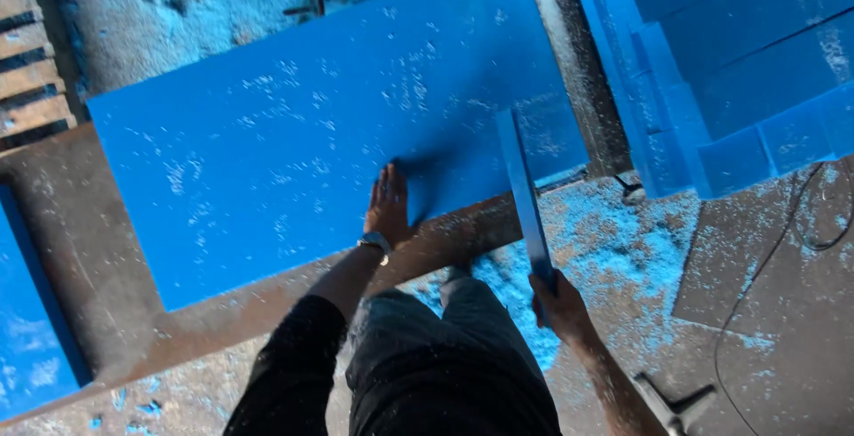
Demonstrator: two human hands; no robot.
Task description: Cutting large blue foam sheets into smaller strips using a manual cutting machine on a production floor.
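Observation:
A large blue foam board (294,142) lies flat on a rusty metal table (80,249), dusted with pale shavings. My left hand (389,207) rests flat on the board's near edge, fingers together, a watch on the wrist. My right hand (559,302) grips the near end of a long narrow blue strip (523,189). The strip stands on edge and reaches from my hand up over the board's right part.
Stacked blue foam blocks (738,71) fill the upper right. Another blue board (27,329) shows at the left edge. Blue shavings (623,240) cover the floor, where a black cable (774,249) runs. A wooden pallet (31,53) sits at upper left.

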